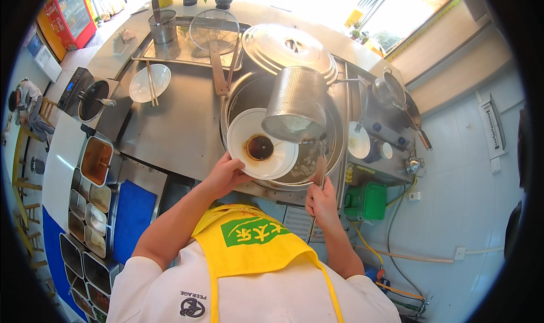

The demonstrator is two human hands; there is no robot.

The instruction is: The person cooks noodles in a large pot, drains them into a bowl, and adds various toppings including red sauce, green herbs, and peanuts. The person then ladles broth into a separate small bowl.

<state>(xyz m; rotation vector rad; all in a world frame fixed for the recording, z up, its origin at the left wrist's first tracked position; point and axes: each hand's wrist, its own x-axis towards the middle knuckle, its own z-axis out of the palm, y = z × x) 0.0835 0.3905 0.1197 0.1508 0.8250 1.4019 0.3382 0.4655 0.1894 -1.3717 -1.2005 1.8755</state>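
Note:
My left hand (pixel 227 174) grips the near left rim of a white bowl (pixel 280 161) with dark brown sauce (pixel 259 147) pooled in its bottom. The bowl is held over the near left part of a large steel pot (pixel 340 153). In my right hand (pixel 319 197) is the wooden handle of a perforated metal noodle strainer (pixel 297 96). The strainer is tilted, its mouth turned down towards the bowl's right side. Something pale shows inside it, too blurred to name. Cloudy liquid (pixel 304 166) with pale pieces shows in the pot below.
A domed lid (pixel 293 47) rests behind the pot. On the left stand a white bowl (pixel 142 85) with chopsticks and several ingredient containers (pixel 97 161). A wire skimmer (pixel 219 64) lies across a tray. A pan (pixel 389 87) and another bowl (pixel 358 141) are at right. A person sits far left.

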